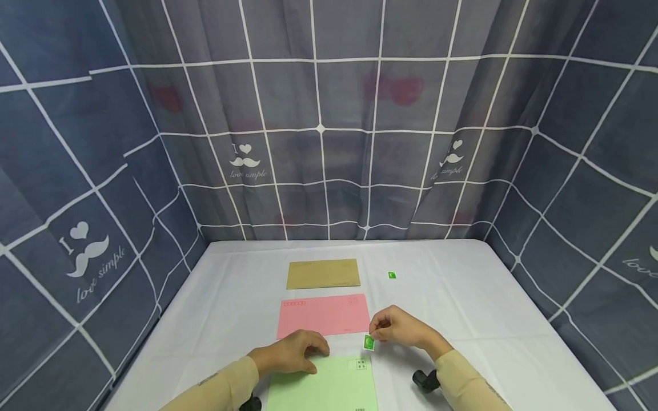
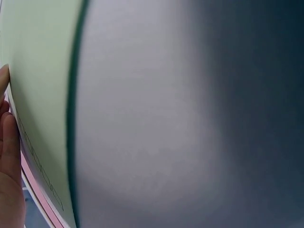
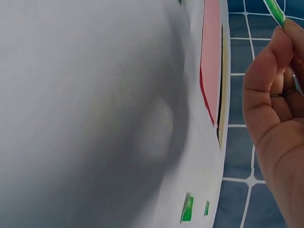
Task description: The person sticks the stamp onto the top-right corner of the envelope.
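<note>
My right hand (image 1: 398, 328) pinches a small green stamp (image 1: 369, 342) by its edge, held up off the cloth just above the right end of the green envelope (image 1: 324, 385). The same stamp (image 3: 274, 11) shows between thumb and fingertip at the top of the right wrist view. My left hand (image 1: 298, 351) rests on the upper left part of the green envelope, its fingers relaxed along the top edge. A printed box marks that envelope's upper right corner. Its lower edge runs out of the head view.
Behind lie a pink envelope (image 1: 324, 315) and a brown envelope (image 1: 323, 274). A loose stamp (image 1: 392, 275) lies to their right; the right wrist view shows another green stamp (image 3: 188, 209) on the white cloth (image 1: 462, 302). Dark checked curtains (image 1: 344, 154) enclose the table.
</note>
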### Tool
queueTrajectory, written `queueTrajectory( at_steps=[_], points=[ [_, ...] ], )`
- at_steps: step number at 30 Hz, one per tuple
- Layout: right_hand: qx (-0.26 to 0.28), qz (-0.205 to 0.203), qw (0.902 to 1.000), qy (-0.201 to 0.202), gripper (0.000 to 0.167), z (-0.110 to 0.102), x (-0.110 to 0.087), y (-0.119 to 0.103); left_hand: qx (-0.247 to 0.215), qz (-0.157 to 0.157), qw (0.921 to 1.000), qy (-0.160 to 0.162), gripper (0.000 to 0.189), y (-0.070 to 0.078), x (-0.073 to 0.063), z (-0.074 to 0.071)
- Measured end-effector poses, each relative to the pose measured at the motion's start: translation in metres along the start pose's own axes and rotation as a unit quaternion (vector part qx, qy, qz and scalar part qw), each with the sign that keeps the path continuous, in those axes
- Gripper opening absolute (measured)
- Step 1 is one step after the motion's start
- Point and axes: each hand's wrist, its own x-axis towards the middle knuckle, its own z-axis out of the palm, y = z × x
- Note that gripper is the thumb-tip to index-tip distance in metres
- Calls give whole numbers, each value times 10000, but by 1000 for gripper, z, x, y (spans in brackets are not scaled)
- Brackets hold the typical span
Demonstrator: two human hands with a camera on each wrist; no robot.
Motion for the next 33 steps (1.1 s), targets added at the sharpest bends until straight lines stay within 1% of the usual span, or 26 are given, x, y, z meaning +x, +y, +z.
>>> queueTrajectory(
  at_steps=[7, 13, 17, 24, 33],
  points=[
    [-33, 72, 9998, -172, 7, 6, 7, -3, 57, -17, 10000, 14, 33, -1, 1, 0],
    [-183, -92, 9992, -336, 6, 12, 14, -2, 128, 40, 9999, 47, 33, -2, 2, -1],
    [-143, -159, 9989, -412, 7, 16, 17, -2, 169, 150, 9997, 81, 33, -3, 4, -2],
    [-123, -35, 9990, -439, 6, 23, 22, 2, 221, 162, 9996, 81, 33, -4, 5, -3],
    [-196, -3, 9988, -450, 5, 28, 24, 9, 242, 166, 9995, 82, 34, -2, 5, -3]
  ],
)
